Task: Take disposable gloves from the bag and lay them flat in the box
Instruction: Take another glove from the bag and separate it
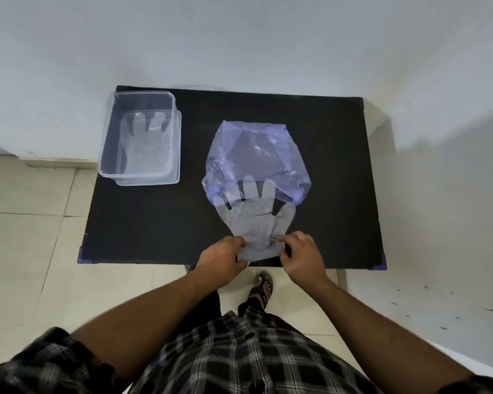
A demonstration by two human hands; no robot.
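Glove (255, 220) fingertips veiled under bag (255, 155)

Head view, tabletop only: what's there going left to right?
Clear rectangular plastic box holding a flat clear disposable glove → translucent purple plastic bag, with a clear glove partly pulled from its mouth, pinched by both hands.

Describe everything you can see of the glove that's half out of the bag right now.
The thin, translucent grey-white plastic glove lies flat on the black tabletop, cuff toward the person, fingers spread and pointing away. Its fingertips are under the mouth of the crumpled, bluish transparent plastic bag; the palm and cuff are outside it. The left hand and right hand each pinch a side of the cuff near the table's front edge. The film looks slightly wrinkled at the grip.
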